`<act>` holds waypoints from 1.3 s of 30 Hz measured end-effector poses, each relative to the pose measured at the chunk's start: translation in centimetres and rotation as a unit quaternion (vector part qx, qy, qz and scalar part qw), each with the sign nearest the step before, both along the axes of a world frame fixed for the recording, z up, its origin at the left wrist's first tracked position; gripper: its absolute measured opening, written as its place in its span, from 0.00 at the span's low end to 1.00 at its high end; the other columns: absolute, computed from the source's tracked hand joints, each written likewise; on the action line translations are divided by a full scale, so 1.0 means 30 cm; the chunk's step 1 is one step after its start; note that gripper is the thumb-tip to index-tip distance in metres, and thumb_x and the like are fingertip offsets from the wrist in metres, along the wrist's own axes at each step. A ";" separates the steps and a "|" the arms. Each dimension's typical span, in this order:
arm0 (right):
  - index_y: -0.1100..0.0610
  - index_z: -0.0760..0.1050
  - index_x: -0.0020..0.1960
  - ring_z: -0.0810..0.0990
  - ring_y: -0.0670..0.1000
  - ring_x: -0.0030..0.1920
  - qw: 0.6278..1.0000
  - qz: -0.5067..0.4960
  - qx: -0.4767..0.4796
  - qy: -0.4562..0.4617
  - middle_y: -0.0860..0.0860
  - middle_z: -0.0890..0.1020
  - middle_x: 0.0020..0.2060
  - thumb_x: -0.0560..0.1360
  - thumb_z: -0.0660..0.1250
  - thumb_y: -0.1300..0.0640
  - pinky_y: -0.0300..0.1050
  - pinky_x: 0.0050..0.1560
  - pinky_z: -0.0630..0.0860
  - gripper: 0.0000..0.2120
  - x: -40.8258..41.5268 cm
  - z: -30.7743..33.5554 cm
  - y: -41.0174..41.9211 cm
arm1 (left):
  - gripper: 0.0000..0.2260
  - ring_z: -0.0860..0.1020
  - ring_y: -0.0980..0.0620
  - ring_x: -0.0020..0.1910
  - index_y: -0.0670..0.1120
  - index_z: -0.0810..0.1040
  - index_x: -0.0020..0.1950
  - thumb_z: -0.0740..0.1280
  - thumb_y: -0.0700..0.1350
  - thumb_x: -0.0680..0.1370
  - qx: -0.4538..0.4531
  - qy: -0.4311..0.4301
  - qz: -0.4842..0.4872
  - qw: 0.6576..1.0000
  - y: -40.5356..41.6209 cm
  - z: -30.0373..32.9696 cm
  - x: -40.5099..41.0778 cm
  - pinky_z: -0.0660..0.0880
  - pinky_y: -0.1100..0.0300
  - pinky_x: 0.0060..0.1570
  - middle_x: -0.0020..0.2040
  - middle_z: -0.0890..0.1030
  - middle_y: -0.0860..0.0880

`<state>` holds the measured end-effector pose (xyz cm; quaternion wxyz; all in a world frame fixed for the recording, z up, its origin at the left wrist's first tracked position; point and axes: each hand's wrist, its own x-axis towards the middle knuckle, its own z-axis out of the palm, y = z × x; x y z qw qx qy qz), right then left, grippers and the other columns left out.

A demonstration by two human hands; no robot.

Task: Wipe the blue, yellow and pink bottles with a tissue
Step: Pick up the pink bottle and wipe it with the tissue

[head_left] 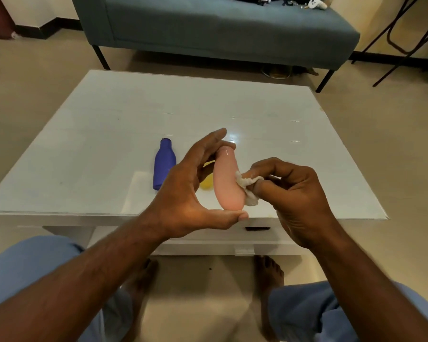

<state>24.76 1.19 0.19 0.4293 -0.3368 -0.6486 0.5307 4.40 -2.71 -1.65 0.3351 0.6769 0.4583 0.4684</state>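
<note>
Pink bottle held between fingers, blue and yellow bottles behind them.

The pink bottle (pixel 226 180) is smooth and glossy, held nearly upright between the left thumb below and the left fingers (pixel 218 138) at its top. A crumpled white tissue (pixel 248 187), pinched by the right fingers (pixel 262 169), touches its right side. The blue bottle (pixel 164 165) lies on the tabletop (pixel 109 144) just left of the left fingers; the yellow bottle (pixel 206 182) is mostly hidden behind them.

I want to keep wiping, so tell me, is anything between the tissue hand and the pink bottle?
Nothing visible. The right hand pinches the tissue, which already lies against the side of the pink bottle. The left hand holds that bottle by its ends, clear of the wiped side.
</note>
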 end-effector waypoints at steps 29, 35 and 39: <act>0.49 0.89 0.41 0.85 0.46 0.43 0.992 0.066 -0.057 0.088 0.47 0.86 0.40 0.73 0.71 0.62 0.39 0.45 0.81 0.10 0.000 0.039 0.007 | 0.47 0.72 0.48 0.72 0.48 0.57 0.79 0.80 0.45 0.66 -0.034 -0.102 -0.002 0.994 0.000 0.021 0.027 0.76 0.51 0.64 0.72 0.72 0.52; 0.57 0.86 0.51 0.88 0.54 0.50 0.994 -0.039 -0.105 -0.001 0.55 0.89 0.47 0.82 0.66 0.66 0.50 0.56 0.84 0.11 0.003 0.006 0.032 | 0.55 0.69 0.58 0.71 0.55 0.49 0.80 0.80 0.59 0.64 -0.018 0.150 -0.014 0.988 0.021 -0.004 0.035 0.70 0.65 0.65 0.74 0.66 0.60; 0.54 0.86 0.56 0.88 0.54 0.54 0.986 -0.006 -0.120 -0.113 0.53 0.88 0.51 0.76 0.75 0.49 0.58 0.63 0.83 0.12 0.001 0.004 0.027 | 0.55 0.63 0.58 0.75 0.59 0.44 0.80 0.78 0.64 0.65 -0.028 0.233 0.001 0.972 0.031 -0.038 0.026 0.63 0.63 0.67 0.78 0.59 0.59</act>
